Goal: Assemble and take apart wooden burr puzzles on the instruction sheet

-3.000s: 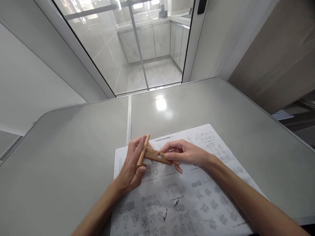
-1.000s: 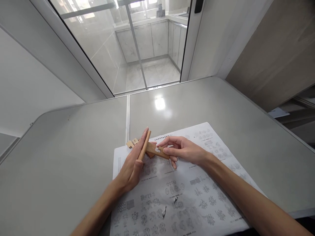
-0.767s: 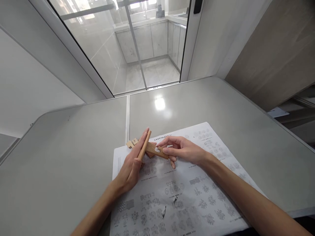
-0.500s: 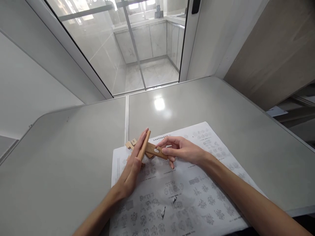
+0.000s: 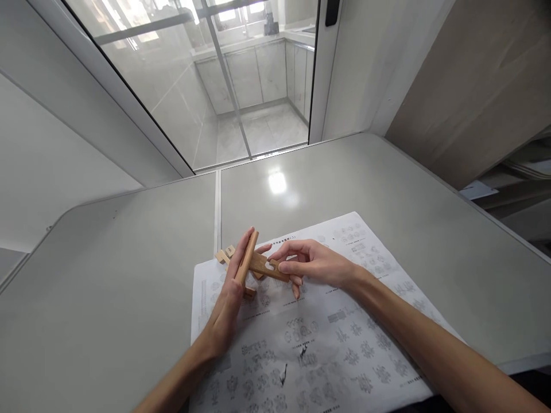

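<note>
My left hand (image 5: 230, 301) pinches a long wooden stick (image 5: 246, 257) between thumb and fingers, holding it slanted. My right hand (image 5: 316, 265) grips the end of a notched wooden bar (image 5: 264, 265) that crosses the stick. Both hands hover just over a printed sheet (image 5: 314, 338) of small diagrams on the grey table (image 5: 107, 275). Several more wooden pieces (image 5: 224, 254) lie under and behind the stick, at the sheet's top left corner.
The table has a seam (image 5: 216, 201) running down its middle and a rounded left corner. Behind it stands a glass sliding door (image 5: 206, 86) and a white wall; a wood-toned panel (image 5: 473, 86) rises at the right.
The view drifted slightly left and down. My left hand's fingers straightened along the stick, and the notched bar turned a little in my right hand. Both hands stay in place over the sheet.
</note>
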### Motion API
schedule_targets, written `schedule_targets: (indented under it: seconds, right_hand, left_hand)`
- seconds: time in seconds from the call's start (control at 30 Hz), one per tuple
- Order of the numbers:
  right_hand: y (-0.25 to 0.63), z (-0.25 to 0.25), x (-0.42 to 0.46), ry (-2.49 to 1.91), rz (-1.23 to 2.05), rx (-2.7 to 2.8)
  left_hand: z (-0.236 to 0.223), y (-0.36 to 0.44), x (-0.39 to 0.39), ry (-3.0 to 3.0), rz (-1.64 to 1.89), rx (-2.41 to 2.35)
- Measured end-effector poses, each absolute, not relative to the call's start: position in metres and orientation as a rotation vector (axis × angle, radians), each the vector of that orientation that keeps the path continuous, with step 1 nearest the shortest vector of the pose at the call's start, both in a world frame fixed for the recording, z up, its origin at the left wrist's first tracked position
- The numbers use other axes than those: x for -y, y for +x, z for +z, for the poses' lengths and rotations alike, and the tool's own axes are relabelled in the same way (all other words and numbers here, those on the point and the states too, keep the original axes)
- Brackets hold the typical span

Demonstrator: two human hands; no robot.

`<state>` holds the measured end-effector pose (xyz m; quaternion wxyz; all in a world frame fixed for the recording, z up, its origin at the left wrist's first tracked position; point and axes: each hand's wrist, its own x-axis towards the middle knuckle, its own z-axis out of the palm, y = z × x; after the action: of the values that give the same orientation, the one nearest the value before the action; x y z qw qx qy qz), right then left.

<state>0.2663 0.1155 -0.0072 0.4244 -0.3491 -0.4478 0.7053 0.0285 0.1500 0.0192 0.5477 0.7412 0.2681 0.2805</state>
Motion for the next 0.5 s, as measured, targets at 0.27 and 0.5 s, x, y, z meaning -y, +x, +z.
schedule_targets:
  seconds: [0.27, 0.5]
  right_hand:
    - [0.2658, -0.0052, -0.1149, -0.867, 1.753, 1.102]
    - [0.2650, -0.0081, -0.1150, -0.865, 1.732, 1.100]
  left_hand:
    - [0.0148, 0.0301, -0.1470, 1.653, 0.687, -0.684]
    - [0.0154, 0.0322, -0.1439, 1.755, 0.700, -0.613]
